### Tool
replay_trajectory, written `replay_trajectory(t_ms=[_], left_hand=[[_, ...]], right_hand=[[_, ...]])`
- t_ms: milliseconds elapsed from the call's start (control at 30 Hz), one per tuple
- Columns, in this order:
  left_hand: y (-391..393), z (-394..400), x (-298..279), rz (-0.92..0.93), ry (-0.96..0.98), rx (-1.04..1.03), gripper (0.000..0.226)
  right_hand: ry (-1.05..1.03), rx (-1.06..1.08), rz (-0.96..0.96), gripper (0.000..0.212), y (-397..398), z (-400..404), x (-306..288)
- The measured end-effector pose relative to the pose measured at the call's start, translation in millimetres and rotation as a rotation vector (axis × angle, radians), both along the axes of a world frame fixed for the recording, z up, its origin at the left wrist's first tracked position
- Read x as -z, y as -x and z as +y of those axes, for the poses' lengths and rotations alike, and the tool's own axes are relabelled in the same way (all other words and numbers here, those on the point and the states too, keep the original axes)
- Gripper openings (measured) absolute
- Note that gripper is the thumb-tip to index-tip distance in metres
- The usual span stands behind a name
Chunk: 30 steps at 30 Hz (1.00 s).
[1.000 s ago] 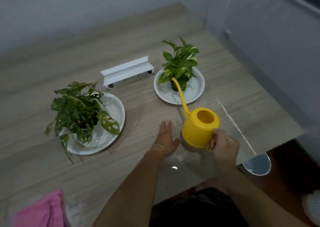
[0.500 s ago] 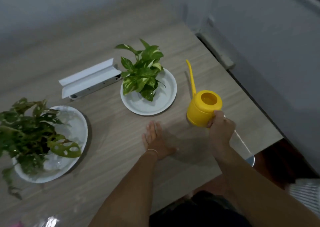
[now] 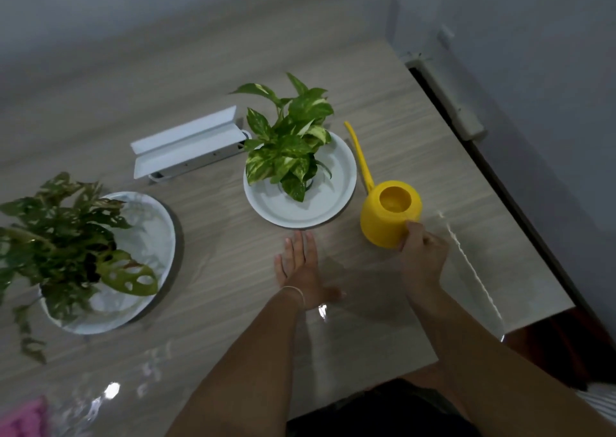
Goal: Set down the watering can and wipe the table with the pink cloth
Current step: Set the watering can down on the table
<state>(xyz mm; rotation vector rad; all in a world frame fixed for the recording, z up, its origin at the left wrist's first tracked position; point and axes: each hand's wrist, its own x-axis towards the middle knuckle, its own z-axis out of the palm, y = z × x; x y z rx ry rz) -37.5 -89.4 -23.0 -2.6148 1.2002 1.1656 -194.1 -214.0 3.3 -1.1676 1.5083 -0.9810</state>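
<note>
The yellow watering can (image 3: 386, 216) stands upright on the wooden table (image 3: 213, 243), just right of the small plant's plate, with its long spout pointing away from me. My right hand (image 3: 421, 256) grips the can at its near side. My left hand (image 3: 301, 268) lies flat on the table with straight fingers, left of the can and below the plate. A corner of the pink cloth (image 3: 21, 418) shows at the bottom left edge of the view.
A pothos plant (image 3: 288, 143) sits on a white plate (image 3: 333, 196) at the centre. A larger holey-leaved plant (image 3: 66, 236) fills a plate (image 3: 150, 243) at the left. A white box (image 3: 190, 143) lies behind them. The table's right edge runs beside a wall.
The can has moved from the small plant's plate to the right of it and come down to the table. My left hand stayed flat on the table. The view shifted.
</note>
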Motion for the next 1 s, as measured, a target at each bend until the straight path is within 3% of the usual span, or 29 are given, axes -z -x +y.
replay_trajectory(t_ms=[233, 433, 567, 867, 1000], left_hand=[[0, 0, 4, -0.023, 0.011, -0.003, 0.15], [0, 3, 8, -0.04, 0.063, -0.008, 0.15], [0, 13, 10, -0.014, 0.146, -0.022, 0.147], [8, 64, 15, -0.027, 0.199, -0.014, 0.127], [-5, 111, 9, -0.083, 0.263, 0.055, 0.11]], right_hand=[[-0.013, -0.063, 0.064, 0.046, 5, 6, 9], [-0.033, -0.123, 0.141, 0.058, 18, 7, 17], [-0.071, -0.111, 0.121, 0.041, 28, 26, 14], [-0.12, -0.192, 0.298, 0.073, 27, 77, 19], [-0.013, -0.26, 0.323, 0.069, 6, 105, 13]])
